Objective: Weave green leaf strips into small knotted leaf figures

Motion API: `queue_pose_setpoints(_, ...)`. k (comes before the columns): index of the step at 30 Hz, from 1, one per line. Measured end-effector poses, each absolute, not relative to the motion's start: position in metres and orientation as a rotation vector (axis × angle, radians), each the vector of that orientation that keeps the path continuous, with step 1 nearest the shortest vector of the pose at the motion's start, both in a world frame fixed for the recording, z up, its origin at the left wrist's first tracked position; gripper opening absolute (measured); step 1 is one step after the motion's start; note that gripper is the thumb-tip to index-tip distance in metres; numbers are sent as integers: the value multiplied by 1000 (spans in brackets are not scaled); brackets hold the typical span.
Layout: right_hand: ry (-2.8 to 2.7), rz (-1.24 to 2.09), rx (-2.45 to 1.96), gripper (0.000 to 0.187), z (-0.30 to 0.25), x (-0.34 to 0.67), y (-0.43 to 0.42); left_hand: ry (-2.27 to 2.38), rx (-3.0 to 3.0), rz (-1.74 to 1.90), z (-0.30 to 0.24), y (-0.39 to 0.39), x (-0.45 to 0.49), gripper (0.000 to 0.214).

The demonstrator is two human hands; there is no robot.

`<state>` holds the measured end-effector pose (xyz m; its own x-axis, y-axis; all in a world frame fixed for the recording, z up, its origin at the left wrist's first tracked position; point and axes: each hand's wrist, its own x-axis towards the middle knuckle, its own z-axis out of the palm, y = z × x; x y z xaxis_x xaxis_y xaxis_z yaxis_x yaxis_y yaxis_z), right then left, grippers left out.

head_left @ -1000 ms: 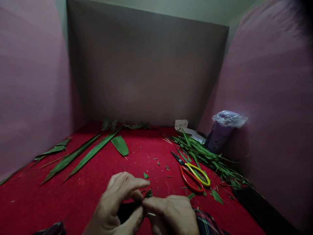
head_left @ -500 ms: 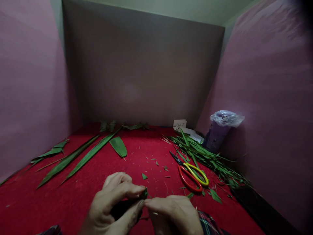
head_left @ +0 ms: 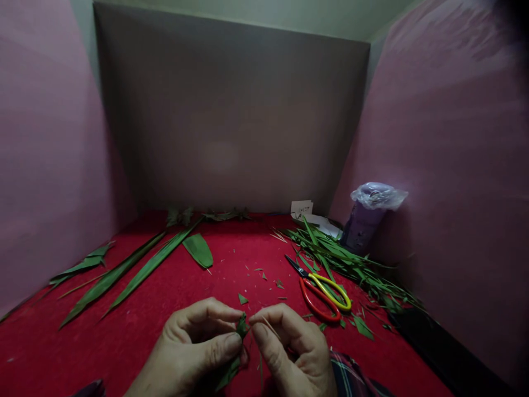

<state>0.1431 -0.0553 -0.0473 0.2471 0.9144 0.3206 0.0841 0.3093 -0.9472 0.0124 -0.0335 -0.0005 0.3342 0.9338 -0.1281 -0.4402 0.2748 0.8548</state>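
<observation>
My left hand (head_left: 198, 342) pinches a small folded green leaf (head_left: 241, 325) between thumb and forefinger. The lower part of the leaf hangs below the thumb, partly hidden by the hand. Close beside it, my right hand (head_left: 289, 347) has thumb and forefinger closed on a thin pale sliver (head_left: 270, 326), which sticks up between those fingers. The right fingertips are right at the leaf's edge; whether they also grip the leaf I cannot tell. Beyond the right hand lies a pair of scissors (head_left: 316, 286) with one red and one yellow handle.
Long leaves (head_left: 152, 270) and a cut leaf (head_left: 199, 251) lie on the red cloth (head_left: 136, 347) at left. A heap of green strips (head_left: 351, 264) lies at right, before a purple container (head_left: 363, 223) topped with clear plastic. A black object (head_left: 446, 347) borders the right side. Leaf scraps are scattered mid-cloth.
Both hands have turned so the fingertips show more plainly. The folded leaf, mostly hidden before, is now visible, as is the pale sliver at my right fingers. The view has shifted slightly.
</observation>
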Motion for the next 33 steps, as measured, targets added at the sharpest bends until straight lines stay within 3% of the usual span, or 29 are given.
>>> queue_pose_setpoints(16,-1210,723,-1191,33,-37,143,-60,750,860,998,-7,-30,11,21)
queue_pose_setpoints(33,-1204,732,-1213,42,-51,142,-55,725,825,1044,-10,-31,14,19)
